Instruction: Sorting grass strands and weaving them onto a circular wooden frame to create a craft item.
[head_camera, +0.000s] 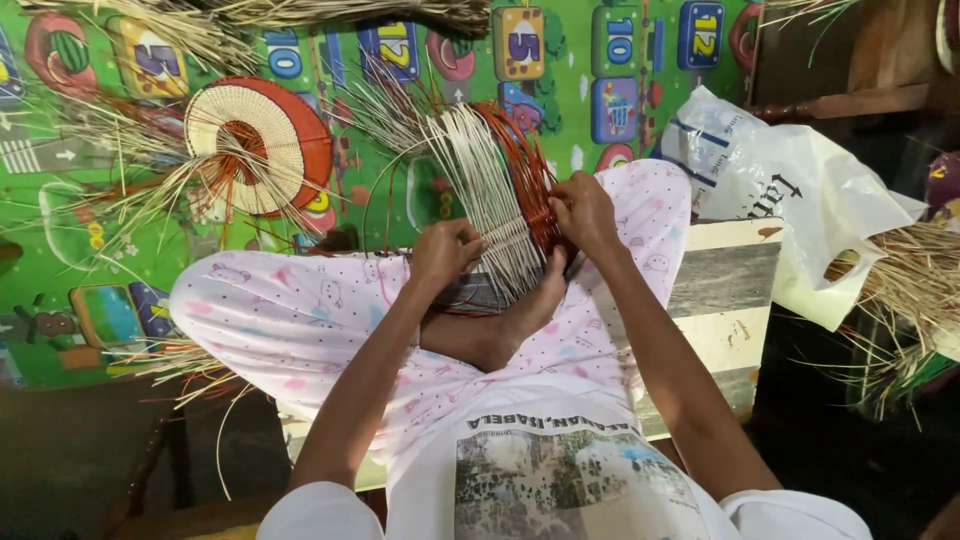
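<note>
Head view: both hands (515, 235) grip a half-woven basket (500, 190) (pale and orange strands).

fingers (455, 240) buried in weave, straw bundle (350, 12) cropped (top edge)

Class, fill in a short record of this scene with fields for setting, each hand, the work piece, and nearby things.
Setting: person seated cross-legged, seen from above, over a green play mat
Left hand: grips the near edge of the weaving, fingers closed
Right hand: pinches the weaving's orange strands
Weaving: half-made, pale and orange strips fanning upward, braced by a bare foot
Disc: finished round woven piece, pale centre, orange rim, on the mat to the left
Bag: white plastic, at right
Loose straw: bundles at far right
</note>
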